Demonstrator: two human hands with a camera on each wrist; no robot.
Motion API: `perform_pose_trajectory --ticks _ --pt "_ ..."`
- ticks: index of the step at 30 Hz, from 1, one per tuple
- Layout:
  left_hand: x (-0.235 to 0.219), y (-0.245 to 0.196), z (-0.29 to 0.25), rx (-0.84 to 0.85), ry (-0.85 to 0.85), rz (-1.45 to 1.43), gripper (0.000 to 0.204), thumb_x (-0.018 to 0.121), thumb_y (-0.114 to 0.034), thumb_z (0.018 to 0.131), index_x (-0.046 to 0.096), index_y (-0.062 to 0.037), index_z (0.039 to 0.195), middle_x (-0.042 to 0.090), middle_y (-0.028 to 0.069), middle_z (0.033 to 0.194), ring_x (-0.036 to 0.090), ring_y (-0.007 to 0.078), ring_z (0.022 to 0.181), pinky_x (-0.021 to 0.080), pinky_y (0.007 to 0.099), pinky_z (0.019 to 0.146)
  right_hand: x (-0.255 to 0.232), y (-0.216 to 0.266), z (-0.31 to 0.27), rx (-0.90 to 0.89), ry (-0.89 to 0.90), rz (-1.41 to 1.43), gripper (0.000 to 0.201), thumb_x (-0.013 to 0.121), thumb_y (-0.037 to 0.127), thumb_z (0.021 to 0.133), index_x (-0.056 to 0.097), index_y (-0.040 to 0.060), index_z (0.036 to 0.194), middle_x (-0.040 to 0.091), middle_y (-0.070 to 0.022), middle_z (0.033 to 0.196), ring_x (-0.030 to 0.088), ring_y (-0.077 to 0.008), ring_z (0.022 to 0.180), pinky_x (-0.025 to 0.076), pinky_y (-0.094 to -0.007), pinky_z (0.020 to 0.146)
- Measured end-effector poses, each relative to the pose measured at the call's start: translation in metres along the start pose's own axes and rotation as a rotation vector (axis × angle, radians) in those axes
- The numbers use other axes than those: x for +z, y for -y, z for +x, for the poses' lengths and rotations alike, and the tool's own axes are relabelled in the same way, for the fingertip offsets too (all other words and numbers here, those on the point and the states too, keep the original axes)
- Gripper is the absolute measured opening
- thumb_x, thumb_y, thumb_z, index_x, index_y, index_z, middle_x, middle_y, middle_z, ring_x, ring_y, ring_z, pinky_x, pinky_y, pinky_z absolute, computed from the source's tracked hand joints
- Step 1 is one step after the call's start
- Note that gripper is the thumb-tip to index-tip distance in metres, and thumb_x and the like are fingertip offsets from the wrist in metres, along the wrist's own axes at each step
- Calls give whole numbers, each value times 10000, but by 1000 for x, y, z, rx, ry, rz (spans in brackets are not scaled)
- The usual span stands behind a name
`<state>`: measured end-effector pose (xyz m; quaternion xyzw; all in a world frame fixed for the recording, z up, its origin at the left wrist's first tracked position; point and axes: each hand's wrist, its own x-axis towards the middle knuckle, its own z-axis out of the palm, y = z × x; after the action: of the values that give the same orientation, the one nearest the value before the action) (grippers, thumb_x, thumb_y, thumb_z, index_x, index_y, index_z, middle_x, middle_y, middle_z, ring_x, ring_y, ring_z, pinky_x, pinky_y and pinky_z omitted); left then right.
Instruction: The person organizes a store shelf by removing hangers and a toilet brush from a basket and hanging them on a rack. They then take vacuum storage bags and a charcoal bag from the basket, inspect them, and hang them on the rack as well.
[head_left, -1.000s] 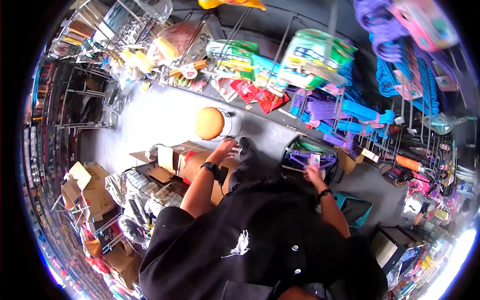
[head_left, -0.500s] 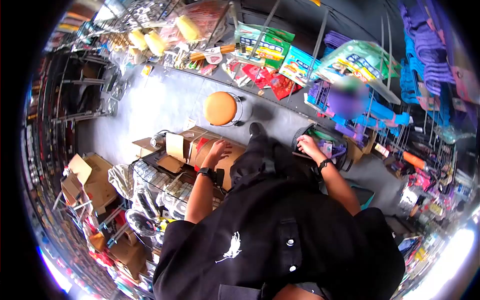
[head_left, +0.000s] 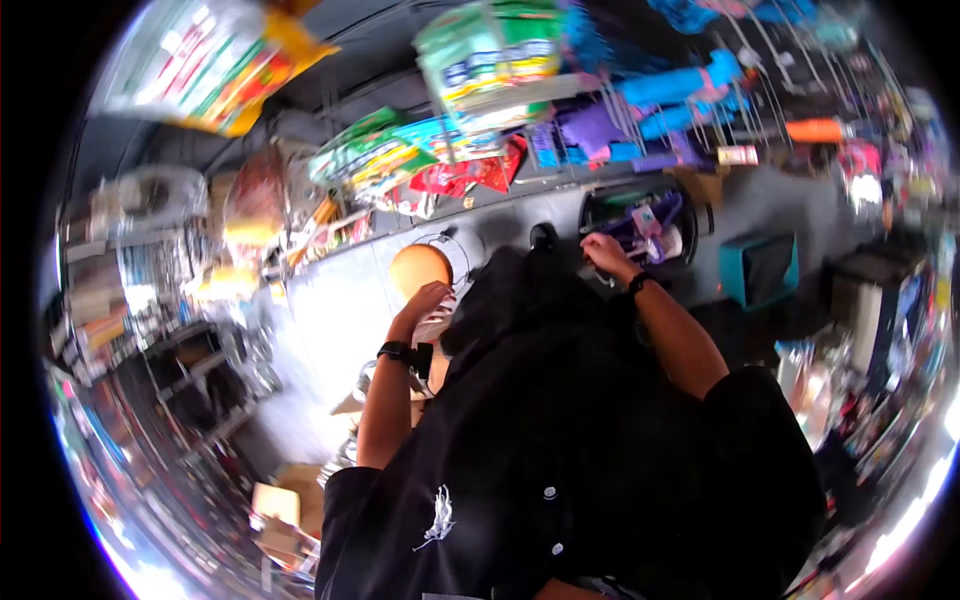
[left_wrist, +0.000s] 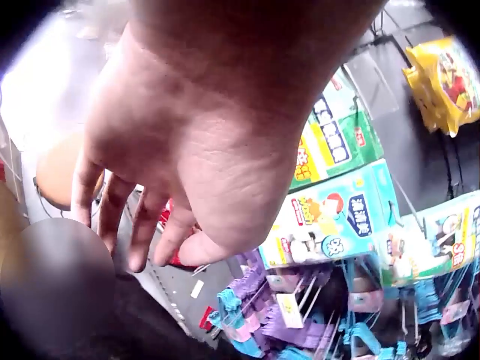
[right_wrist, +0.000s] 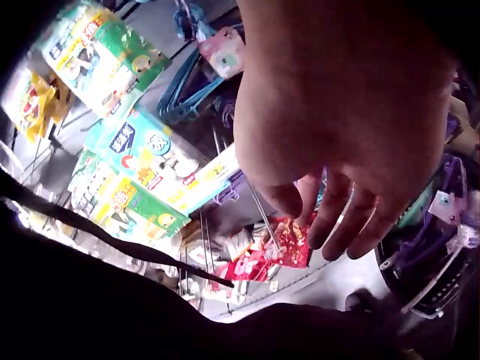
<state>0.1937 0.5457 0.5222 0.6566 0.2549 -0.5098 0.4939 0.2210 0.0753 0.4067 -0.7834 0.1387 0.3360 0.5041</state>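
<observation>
My left hand (head_left: 428, 304) hangs in the air near the orange round stool (head_left: 420, 270) in the head view. In the left wrist view the left hand (left_wrist: 180, 165) has loose, slightly bent fingers and holds nothing. My right hand (head_left: 608, 256) is beside the black basket (head_left: 702, 222), which contains purple hangers (head_left: 640, 222). Loosely curled fingers with nothing between them show on the right hand (right_wrist: 345, 150) in the right wrist view, with the basket (right_wrist: 390, 277) to its right.
Racks with green packs (head_left: 490, 60), red packets (head_left: 470, 176) and blue hangers (head_left: 680, 85) run along the far side. A teal bin (head_left: 735, 270) stands on the floor at the right. Cardboard boxes (head_left: 300, 500) are at the lower left, and a dark shoe (head_left: 542, 237) is on the floor.
The head view has turned, so the racks and stool appear shifted. The purple item by the right hand a second ago is no longer near its fingers; it holds nothing now.
</observation>
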Motion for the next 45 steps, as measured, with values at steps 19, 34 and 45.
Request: perform_pose_trajectory --ticks 19,34,45 --pt "39 -118 142 93 316 1070 327 634 -320 893 703 -15 987 731 104 855 693 197 781 531 329 745 208 -43 -101 203 -765 632 185 613 171 868 691 33 965 726 -138 898 720 -265 857 551 -369 763" --pt "243 -49 356 85 506 1088 268 538 -304 1021 621 -91 1162 723 74 1022 683 159 816 505 290 716 191 -150 41 344 -1245 897 248 573 206 870 693 12 968 705 -235 879 685 -434 876 546 -470 786" --pt "261 -48 499 -60 471 887 248 521 -252 999 612 -77 1149 698 78 1006 683 181 895 542 316 797 380 -205 280 418 -148 562 306 653 263 842 747 107 1088 733 -162 1086 716 -342 1040 577 -467 859"
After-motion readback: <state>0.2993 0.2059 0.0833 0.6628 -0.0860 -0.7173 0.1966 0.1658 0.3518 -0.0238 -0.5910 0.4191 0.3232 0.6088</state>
